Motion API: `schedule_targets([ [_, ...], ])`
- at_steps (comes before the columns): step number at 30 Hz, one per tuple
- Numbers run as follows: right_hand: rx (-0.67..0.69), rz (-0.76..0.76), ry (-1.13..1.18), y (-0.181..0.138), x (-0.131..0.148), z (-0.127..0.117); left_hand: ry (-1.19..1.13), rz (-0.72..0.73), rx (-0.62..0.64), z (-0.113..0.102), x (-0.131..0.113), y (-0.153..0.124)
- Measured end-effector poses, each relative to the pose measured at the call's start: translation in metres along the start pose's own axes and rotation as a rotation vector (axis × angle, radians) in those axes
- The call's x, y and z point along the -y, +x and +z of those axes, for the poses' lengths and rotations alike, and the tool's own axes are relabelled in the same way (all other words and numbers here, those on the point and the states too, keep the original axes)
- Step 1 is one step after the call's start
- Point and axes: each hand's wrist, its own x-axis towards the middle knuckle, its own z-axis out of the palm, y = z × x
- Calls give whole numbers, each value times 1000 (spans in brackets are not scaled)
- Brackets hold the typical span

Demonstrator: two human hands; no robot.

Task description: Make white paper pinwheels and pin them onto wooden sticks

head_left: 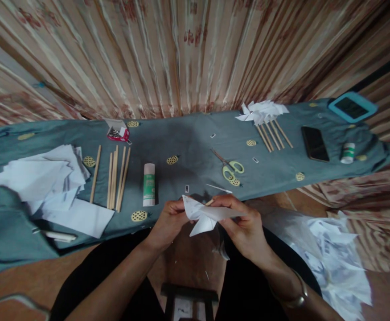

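Note:
A white paper pinwheel (pixel 204 218) is held between both hands just off the table's near edge. My left hand (pixel 173 223) is closed on its left side, fingertips pinching the paper. On the other side my right hand (pixel 244 223) grips the pinwheel's right blade. A short piece of a wooden stick (pixel 209 202) shows behind the paper; the rest of it is hidden. Close to the hands lie a thin white paper strip (pixel 219 188) and a pair of green-handled scissors (pixel 231 168). A glue stick (pixel 149 185) stands to the left of my left hand.
On the left are stacked white paper (pixel 41 174), several wooden sticks (pixel 113 178), a pen (pixel 59 236) and a small box of metal pins (pixel 117 133). Finished pinwheels (pixel 263 111), a phone (pixel 315 143), another glue stick (pixel 347 153) and a blue-framed device (pixel 352 107) lie right. Below sits a bag of paper (pixel 335 258).

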Motion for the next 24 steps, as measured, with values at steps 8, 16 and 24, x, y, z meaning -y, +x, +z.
schedule_targets([
  [8,-61,154,185,6,-27,11,96,-17,-100,2,2,0],
  [16,-42,219,242,10,-36,16,133,41,-142,0,7,3],
  [24,-47,173,234,9,-32,14,146,29,-120,1,4,2],
])
